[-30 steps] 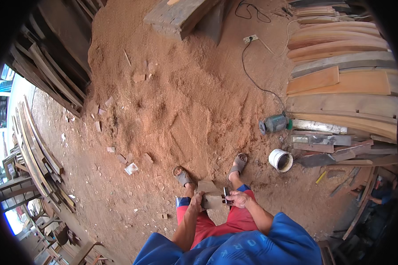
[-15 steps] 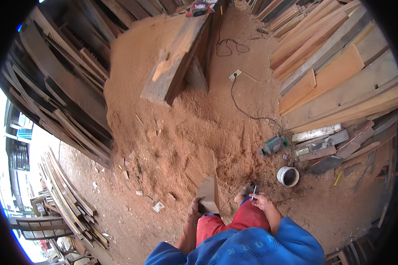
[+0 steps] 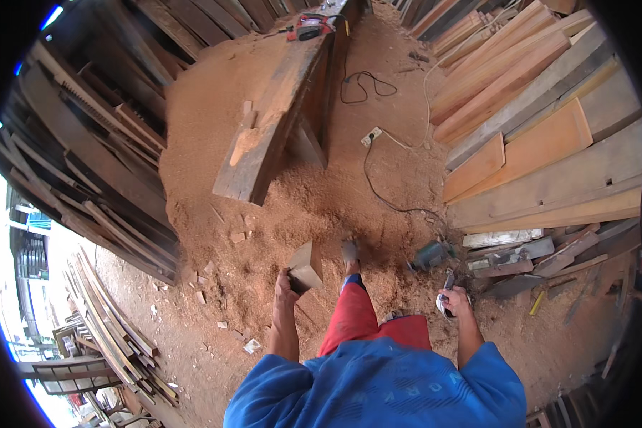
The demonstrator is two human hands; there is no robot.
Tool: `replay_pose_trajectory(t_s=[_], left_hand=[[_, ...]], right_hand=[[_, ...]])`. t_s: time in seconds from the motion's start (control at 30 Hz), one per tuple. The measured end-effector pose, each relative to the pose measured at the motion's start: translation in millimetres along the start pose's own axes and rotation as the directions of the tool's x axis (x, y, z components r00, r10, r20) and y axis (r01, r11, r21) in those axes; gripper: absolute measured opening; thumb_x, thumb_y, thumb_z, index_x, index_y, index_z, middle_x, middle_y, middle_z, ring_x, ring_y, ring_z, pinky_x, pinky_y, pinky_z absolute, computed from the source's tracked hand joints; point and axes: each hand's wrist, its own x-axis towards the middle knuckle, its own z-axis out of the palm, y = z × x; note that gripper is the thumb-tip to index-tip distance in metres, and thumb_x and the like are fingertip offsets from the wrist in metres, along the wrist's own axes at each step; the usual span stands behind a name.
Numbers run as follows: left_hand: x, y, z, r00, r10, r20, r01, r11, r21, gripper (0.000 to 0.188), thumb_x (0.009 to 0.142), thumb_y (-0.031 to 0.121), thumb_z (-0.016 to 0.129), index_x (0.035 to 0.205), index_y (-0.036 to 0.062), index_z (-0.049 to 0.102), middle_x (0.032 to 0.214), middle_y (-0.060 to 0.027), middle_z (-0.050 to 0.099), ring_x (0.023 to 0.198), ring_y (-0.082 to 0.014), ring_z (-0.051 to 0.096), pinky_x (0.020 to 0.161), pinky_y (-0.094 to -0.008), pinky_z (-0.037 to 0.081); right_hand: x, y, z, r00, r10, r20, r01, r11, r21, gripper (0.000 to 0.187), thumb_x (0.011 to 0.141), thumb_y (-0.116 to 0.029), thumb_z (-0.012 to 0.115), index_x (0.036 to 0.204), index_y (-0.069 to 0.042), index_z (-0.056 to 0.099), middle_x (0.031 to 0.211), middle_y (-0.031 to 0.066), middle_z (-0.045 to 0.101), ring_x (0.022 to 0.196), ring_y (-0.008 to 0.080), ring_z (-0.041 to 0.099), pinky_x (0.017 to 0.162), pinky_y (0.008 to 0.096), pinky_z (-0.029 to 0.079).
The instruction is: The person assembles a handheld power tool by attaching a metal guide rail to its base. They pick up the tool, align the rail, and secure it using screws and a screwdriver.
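My left hand grips a light brown piece of board by its near edge and holds it up above the sawdust. In my right hand, closed, is a slim grey tool pointing away from me; its exact kind is too small to tell. Below that hand, the pale rim of a bucket shows, mostly hidden by the hand. Just beyond lies a green-grey power tool on the ground.
A long sawdust-covered beam stands ahead, carrying a red power tool. A cord runs from a socket block across the ground. Planks lean at right, dark boards at left. Scrap wood lies beside the power tool.
I have stepped forward, one foot ahead in the sawdust. My left hand has carried the board forward and left; my right hand has moved right, over the bucket.
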Motion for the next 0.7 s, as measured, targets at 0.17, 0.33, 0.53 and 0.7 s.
replay_pose_trajectory(t_s=[0.17, 0.33, 0.53, 0.7], left_hand=[[83.2, 19.5, 70.9, 0.984, -0.172, -0.051, 0.177, 0.978, 0.106, 0.048, 0.088, 0.045, 0.057, 0.126, 0.0157, 0.060, 0.123, -0.0101, 0.064, 0.111, -0.0357, 0.062, 0.092, -0.0627, 0.049], [104.4, 36.3, 132.0, 0.958, -0.205, -0.201, 0.241, 0.955, 0.172, 0.047, 0.090, 0.047, 0.050, 0.126, 0.0184, 0.059, 0.129, -0.0088, 0.062, 0.115, -0.0353, 0.058, 0.093, -0.0584, 0.046], [129.9, 64.0, 151.0, 0.914, -0.310, -0.261, 0.344, 0.934, 0.097, 0.050, 0.089, 0.052, 0.053, 0.128, 0.0206, 0.057, 0.126, -0.0074, 0.062, 0.112, -0.0362, 0.059, 0.090, -0.0584, 0.049], [127.3, 53.2, 187.7, 0.899, -0.355, -0.255, 0.414, 0.877, 0.242, 0.045, 0.083, 0.046, 0.064, 0.121, 0.0220, 0.063, 0.120, -0.0042, 0.066, 0.111, -0.0311, 0.061, 0.089, -0.0574, 0.050]], right_hand=[[14.2, -24.0, -10.6, 0.995, 0.102, -0.015, -0.102, 0.994, 0.045, 0.023, 0.089, -0.014, 0.069, 0.111, -0.011, 0.064, 0.098, 0.0042, 0.071, 0.082, 0.0163, 0.062, 0.073, 0.0391, 0.052], [13.0, -81.4, 57.1, 0.964, 0.137, -0.227, -0.133, 0.991, 0.034, 0.023, 0.085, -0.011, 0.075, 0.105, -0.008, 0.066, 0.087, 0.0059, 0.065, 0.068, 0.0156, 0.060, 0.053, 0.0324, 0.049], [8.4, -179.1, 134.7, 0.997, 0.054, -0.056, -0.054, 0.999, -0.002, 0.026, 0.085, -0.016, 0.074, 0.108, -0.006, 0.069, 0.090, 0.0049, 0.067, 0.080, 0.0173, 0.064, 0.068, 0.0312, 0.052], [21.5, -207.7, 139.0, 0.996, 0.046, -0.081, -0.048, 0.999, -0.024, 0.031, 0.082, -0.017, 0.078, 0.107, -0.003, 0.067, 0.093, 0.0076, 0.067, 0.084, 0.0193, 0.065, 0.070, 0.0339, 0.055]])
